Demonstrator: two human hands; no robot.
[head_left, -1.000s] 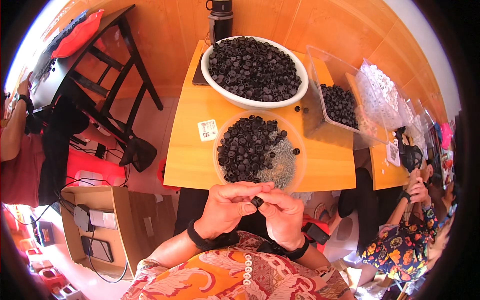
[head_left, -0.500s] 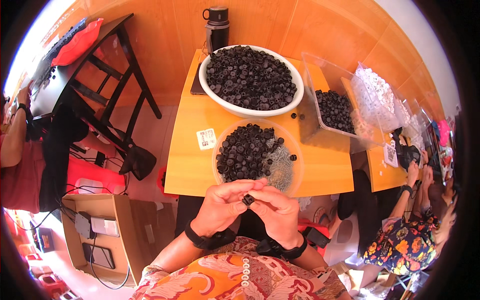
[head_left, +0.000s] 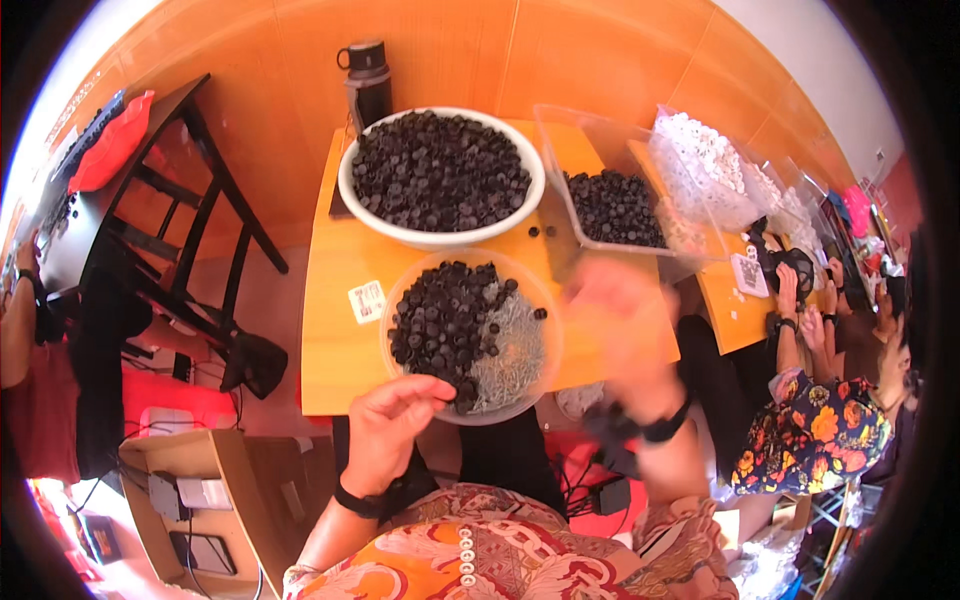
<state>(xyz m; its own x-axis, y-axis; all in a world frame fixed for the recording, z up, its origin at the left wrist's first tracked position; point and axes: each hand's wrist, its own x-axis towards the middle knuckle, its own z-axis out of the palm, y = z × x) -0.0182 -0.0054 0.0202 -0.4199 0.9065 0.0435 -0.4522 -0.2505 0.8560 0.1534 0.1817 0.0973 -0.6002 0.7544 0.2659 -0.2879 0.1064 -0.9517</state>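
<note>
A round clear plastic tray [head_left: 553, 335] stands at the table's front edge. Small black plastic caps [head_left: 435, 320] fill its left part, and thin silvery metal pieces, like springs or pins, [head_left: 512, 355] its right. Over the tray's near left rim, my left hand [head_left: 392, 425] has its fingertips pinched together beside the black caps; whatever may be between them is hidden. My right hand [head_left: 625, 315] is smeared by motion above the table's right side, near the clear bin [head_left: 600, 245]. Its fingers cannot be made out.
Behind the tray, a large white basin [head_left: 345, 185] is heaped with black caps. The clear bin holds more of them. A black flask [head_left: 370, 95] stands at the back, and a white label card [head_left: 367, 302] lies at the left. Co-workers sit on both sides.
My hands, together on a small black cap before, have come apart. The right swung right toward the clear bin; the left moved to the tray's near left rim. The view has shifted.
</note>
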